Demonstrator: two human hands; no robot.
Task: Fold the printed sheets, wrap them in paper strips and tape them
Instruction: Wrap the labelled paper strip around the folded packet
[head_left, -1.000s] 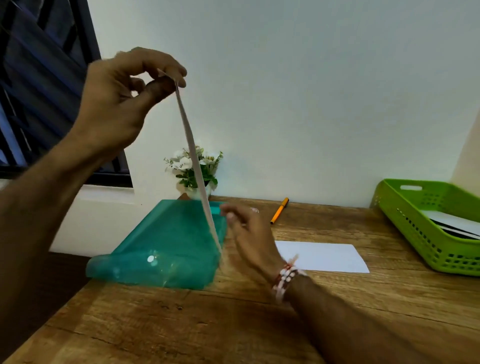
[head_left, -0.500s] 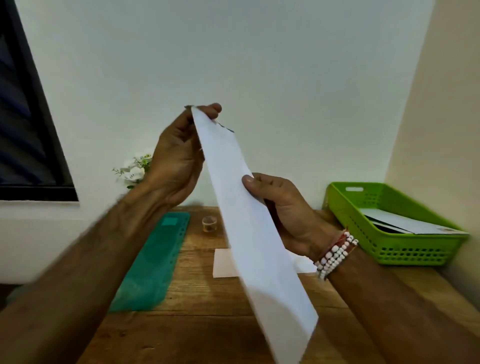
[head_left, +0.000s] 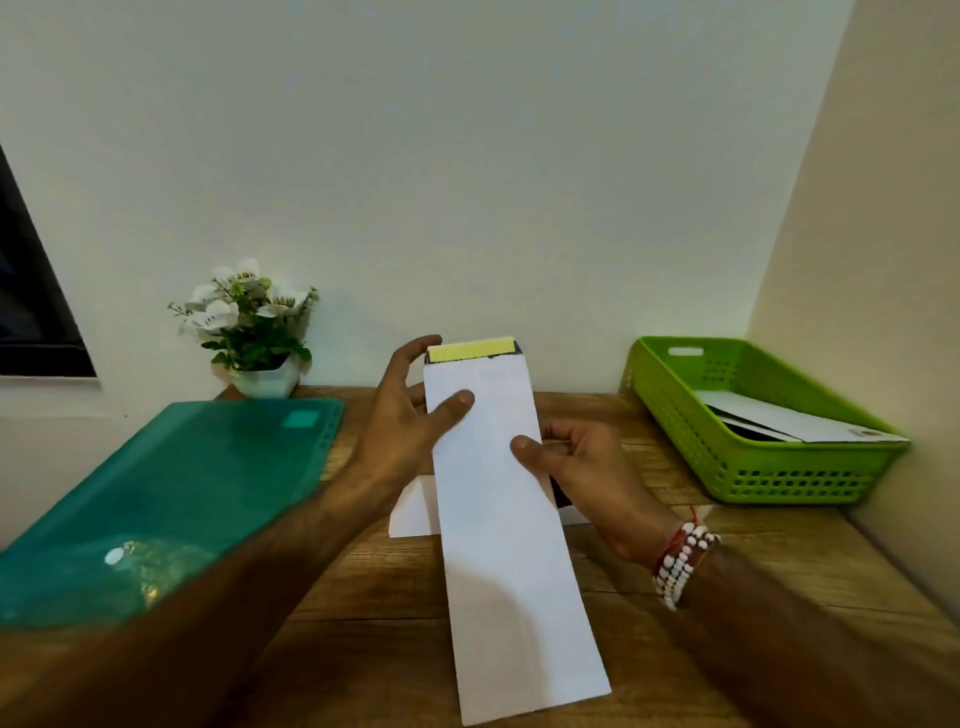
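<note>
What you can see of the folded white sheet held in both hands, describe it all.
The folded printed sheet is a long, narrow white paper, blank face toward the camera, a yellow band and dark print showing at its far end. It is held above the wooden table. The left hand pinches its upper left edge, thumb in front; the right hand pinches its right edge midway.
</note>
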